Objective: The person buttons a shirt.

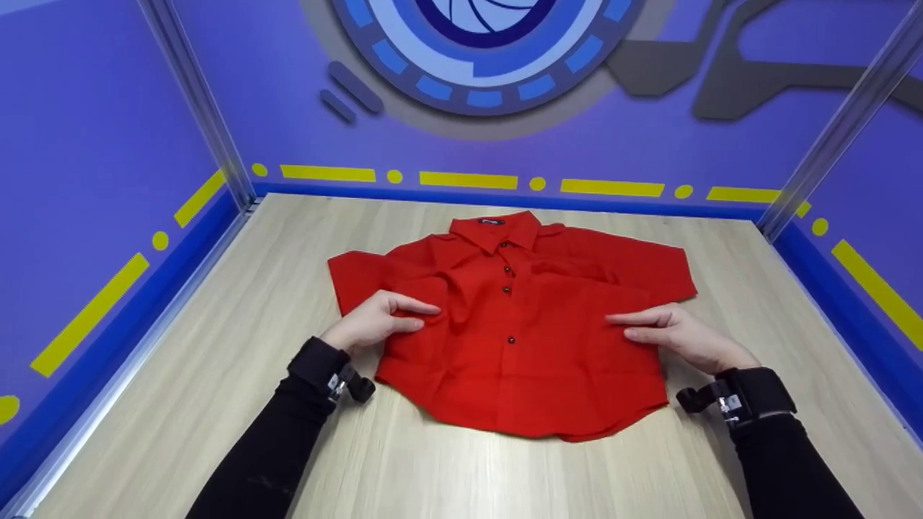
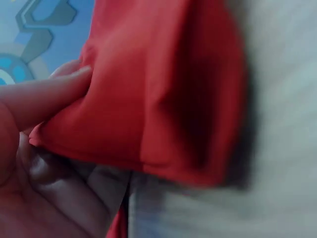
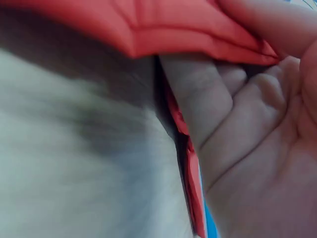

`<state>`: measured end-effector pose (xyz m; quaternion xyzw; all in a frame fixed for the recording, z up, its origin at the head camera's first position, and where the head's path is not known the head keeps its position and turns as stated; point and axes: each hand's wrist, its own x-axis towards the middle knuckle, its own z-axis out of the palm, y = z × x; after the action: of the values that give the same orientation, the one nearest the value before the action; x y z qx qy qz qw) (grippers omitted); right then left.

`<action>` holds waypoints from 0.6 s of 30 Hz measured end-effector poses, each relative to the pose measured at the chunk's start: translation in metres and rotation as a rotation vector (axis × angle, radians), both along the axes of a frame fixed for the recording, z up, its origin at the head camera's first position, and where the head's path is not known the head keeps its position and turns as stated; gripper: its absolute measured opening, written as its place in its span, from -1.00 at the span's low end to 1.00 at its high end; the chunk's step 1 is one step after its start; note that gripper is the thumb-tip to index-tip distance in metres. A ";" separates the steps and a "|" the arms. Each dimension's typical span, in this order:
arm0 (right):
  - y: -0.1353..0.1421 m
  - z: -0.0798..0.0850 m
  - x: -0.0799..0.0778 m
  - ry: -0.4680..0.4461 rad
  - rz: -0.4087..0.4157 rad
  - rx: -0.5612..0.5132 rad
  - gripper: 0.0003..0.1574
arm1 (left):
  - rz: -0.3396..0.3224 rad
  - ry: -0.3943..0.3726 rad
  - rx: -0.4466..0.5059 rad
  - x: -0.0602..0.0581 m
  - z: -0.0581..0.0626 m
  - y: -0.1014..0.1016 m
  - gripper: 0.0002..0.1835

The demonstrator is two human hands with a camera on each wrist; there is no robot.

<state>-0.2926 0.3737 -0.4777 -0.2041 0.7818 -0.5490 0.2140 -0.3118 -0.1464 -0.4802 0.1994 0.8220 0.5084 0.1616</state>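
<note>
While near-closed, L/R fingers [image 1: 411, 304] [image 1: 642, 317] round shirt [image 1: 551, 367].

Red button-up shirt [image 1: 555, 375]: evenly lit and vivid from the head view, with soft shading in the folds.
Collar label [image 1: 492, 222]: too small to read.
Wood-grain tabletop [image 1: 447, 479]: bright, with pale glare near the front middle.
Purple back wall [image 1: 281, 94]: well lit, mostly crisp in print.
Metal corner posts [image 1: 193, 86]: slanted outward toward the top edge.
Left wrist view: dimmer, hazy, with streaky blur over the tabletop and dark, soft-edged shadow beside the shirt.
Right wrist view: heavily blurred across the shadowed tabletop, clearer on the right hand [image 3: 262, 144].
</note>
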 end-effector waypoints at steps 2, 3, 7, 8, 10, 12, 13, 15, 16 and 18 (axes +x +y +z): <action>0.005 0.002 0.001 0.004 -0.033 -0.038 -0.46 | 0.029 0.002 0.022 -0.001 0.002 -0.001 -0.69; 0.007 0.004 0.001 0.002 -0.051 -0.062 -0.46 | 0.045 -0.004 0.054 -0.002 0.002 -0.001 -0.70; 0.012 0.009 0.002 -0.007 -0.128 -0.177 -0.46 | 0.101 -0.018 0.240 -0.004 0.007 -0.001 -0.70; 0.012 0.011 0.002 -0.009 -0.136 -0.203 -0.46 | 0.108 -0.015 0.291 -0.005 0.009 0.000 -0.69; 0.013 0.014 0.002 -0.007 -0.135 -0.233 -0.44 | 0.120 -0.004 0.361 -0.005 0.013 0.001 -0.67; 0.012 0.017 0.003 -0.018 -0.142 -0.247 -0.41 | 0.129 -0.004 0.380 -0.004 0.016 0.001 -0.63; 0.011 0.019 0.003 -0.023 -0.147 -0.245 -0.40 | 0.135 -0.001 0.366 -0.004 0.018 0.000 -0.61; 0.010 0.022 0.002 -0.024 -0.180 -0.219 -0.39 | 0.154 0.025 0.286 -0.003 0.021 -0.002 -0.58; 0.009 0.023 0.002 -0.018 -0.204 -0.188 -0.39 | 0.161 0.037 0.235 -0.003 0.022 -0.003 -0.56; 0.006 0.025 0.000 0.006 -0.245 -0.103 -0.36 | 0.174 0.087 0.114 -0.003 0.026 -0.006 -0.54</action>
<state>-0.2926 0.3795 -0.4523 -0.1192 0.7723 -0.6098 0.1324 -0.3146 -0.1520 -0.4543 0.1580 0.8122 0.5573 0.0696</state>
